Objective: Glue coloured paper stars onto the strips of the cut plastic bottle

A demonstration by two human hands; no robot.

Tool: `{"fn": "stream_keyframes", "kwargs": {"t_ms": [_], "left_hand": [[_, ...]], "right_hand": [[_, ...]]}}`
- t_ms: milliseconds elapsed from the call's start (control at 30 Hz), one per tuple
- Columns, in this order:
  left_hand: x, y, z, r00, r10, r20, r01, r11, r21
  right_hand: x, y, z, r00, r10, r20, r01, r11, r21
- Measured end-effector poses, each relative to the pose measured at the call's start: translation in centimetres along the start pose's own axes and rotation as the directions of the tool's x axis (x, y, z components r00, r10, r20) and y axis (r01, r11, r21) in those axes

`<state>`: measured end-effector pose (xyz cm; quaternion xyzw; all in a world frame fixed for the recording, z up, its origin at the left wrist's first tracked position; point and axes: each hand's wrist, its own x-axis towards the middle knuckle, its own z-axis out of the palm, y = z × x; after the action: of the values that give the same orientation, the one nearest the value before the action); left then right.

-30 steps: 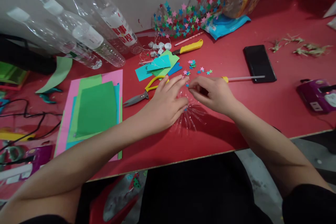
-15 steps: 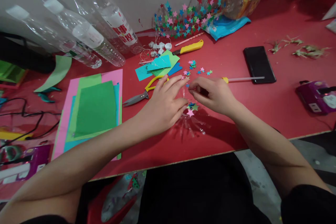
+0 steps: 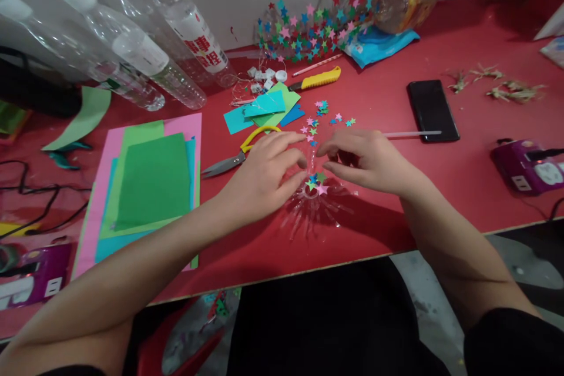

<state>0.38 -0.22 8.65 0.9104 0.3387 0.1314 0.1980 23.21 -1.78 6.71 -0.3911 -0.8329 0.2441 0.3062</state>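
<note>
A clear plastic piece cut into thin strips [image 3: 304,214], like the splayed part of a bottle, rests on the red table. Small paper stars [image 3: 321,189] in pink, green and blue sit on its middle. To the left of it, my left hand [image 3: 275,167] is open, fingers bent and thumb apart, with nothing visible in it. Facing it from the right, my right hand [image 3: 365,158] is also open, thumb and index finger spread. More loose stars [image 3: 311,123] lie beyond the fingertips. Yellow-handled scissors [image 3: 224,164] lie beside my left hand, their handles partly covered.
Coloured paper sheets [image 3: 152,182] are stacked at left, with several clear bottles [image 3: 141,56] behind. A yellow cutter [image 3: 321,78] and a star-covered decoration [image 3: 315,26] are at the back. A translucent stick [image 3: 409,134] crosses the phone [image 3: 432,108]; a purple power socket [image 3: 522,164] is at right.
My hands have drawn apart, the left shifting left. More of the strip-cut plastic piece and its stars shows between them. The view has shifted slightly.
</note>
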Motion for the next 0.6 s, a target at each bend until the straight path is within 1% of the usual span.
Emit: {"fn": "stream_keyframes", "kwargs": {"t_ms": [67, 133, 267, 367, 467, 600], "left_hand": [[0.4, -0.1, 0.3, 0.998, -0.055, 0.011, 0.056, 0.994, -0.092], [0.8, -0.3, 0.6, 0.995, -0.089, 0.038, 0.093, 0.985, -0.146], [1.4, -0.4, 1.0, 0.992, -0.088, 0.094, 0.101, 0.983, -0.152], [1.5, -0.3, 0.9, 0.989, -0.104, 0.103, 0.120, 0.979, -0.163], [1.5, -0.4, 0.7, 0.986, -0.130, 0.101, 0.146, 0.973, -0.178], [1.3, -0.9, 0.6, 0.986, -0.127, 0.111, 0.148, 0.967, -0.208]], "right_hand": [[-0.1, -0.2, -0.1, 0.998, 0.018, 0.055, -0.018, 1.000, 0.003], [-0.1, -0.3, 0.0, 0.992, 0.063, 0.112, -0.062, 0.998, -0.009], [-0.2, -0.7, 0.3, 0.966, 0.143, 0.213, -0.138, 0.990, -0.039], [-0.1, -0.7, 0.4, 0.958, 0.162, 0.238, -0.157, 0.987, -0.038], [-0.1, -0.6, 0.3, 0.960, 0.143, 0.240, -0.136, 0.990, -0.047], [-0.1, -0.3, 0.3, 0.962, 0.120, 0.247, -0.108, 0.992, -0.061]]}}
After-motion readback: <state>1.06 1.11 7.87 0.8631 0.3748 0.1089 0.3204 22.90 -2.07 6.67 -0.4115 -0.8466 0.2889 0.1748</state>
